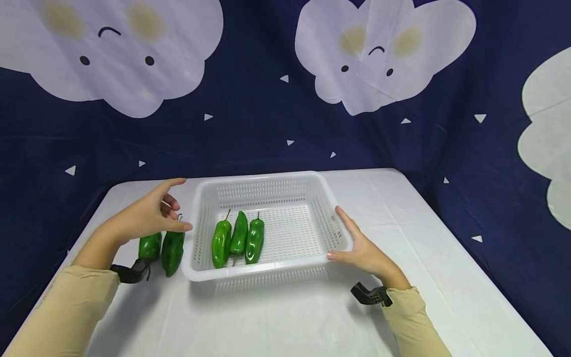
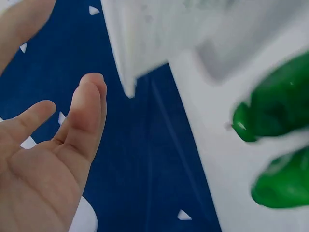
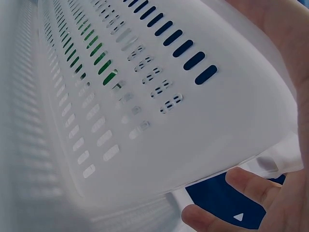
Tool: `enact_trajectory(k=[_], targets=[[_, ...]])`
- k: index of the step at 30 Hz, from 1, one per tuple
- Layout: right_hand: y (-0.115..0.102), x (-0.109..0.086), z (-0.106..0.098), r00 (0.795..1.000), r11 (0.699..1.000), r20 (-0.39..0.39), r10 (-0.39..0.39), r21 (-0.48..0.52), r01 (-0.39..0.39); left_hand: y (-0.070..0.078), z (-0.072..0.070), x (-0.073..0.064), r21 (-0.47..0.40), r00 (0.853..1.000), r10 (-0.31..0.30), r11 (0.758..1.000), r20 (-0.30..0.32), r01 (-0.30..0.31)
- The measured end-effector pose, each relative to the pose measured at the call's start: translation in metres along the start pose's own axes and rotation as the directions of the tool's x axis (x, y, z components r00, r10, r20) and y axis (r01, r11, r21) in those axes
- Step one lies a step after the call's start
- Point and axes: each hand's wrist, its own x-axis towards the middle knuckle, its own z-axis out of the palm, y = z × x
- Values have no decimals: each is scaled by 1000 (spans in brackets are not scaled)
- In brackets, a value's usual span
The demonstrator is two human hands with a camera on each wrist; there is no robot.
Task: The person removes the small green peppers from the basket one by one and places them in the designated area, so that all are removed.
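A white plastic basket (image 1: 285,265) with slotted walls holds three green chili peppers (image 1: 239,233) on its left side. My right hand (image 1: 363,250) grips the basket at its front right corner, thumb at the front rim and fingers along the right side. In the right wrist view its fingertips (image 3: 203,217) show beyond the basket wall (image 3: 207,125). My left hand (image 1: 149,213) is off the left rim, thumb and forefinger spread apart, holding nothing. Below it two more green peppers (image 1: 172,253) lie on the table, partly hidden by the hand and the wrist camera strap.
A white cloth covers the table (image 1: 285,322). Behind it hangs a dark blue curtain (image 1: 250,134) with white clouds and small triangles. Black camera mounts (image 1: 372,295) sit at both wrists.
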Motion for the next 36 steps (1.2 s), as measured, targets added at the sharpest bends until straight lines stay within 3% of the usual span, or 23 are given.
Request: enact_trajectory(k=[8, 16, 30, 36], targets=[[0, 1, 0, 1000, 1000, 2, 14, 11, -14, 34, 9, 15, -48, 996, 78, 996, 45, -76], [-1, 1, 0, 1000, 1000, -5, 22, -2, -22, 49, 26, 38, -45, 990, 116, 993, 80, -113], [-1, 2, 0, 1000, 1000, 1, 13, -2, -13, 53, 59, 70, -152, 971, 109, 985, 215, -77], [0, 1, 0, 1000, 1000, -8, 25, -13, -25, 49, 75, 80, -126, 954, 53, 992, 296, -16]])
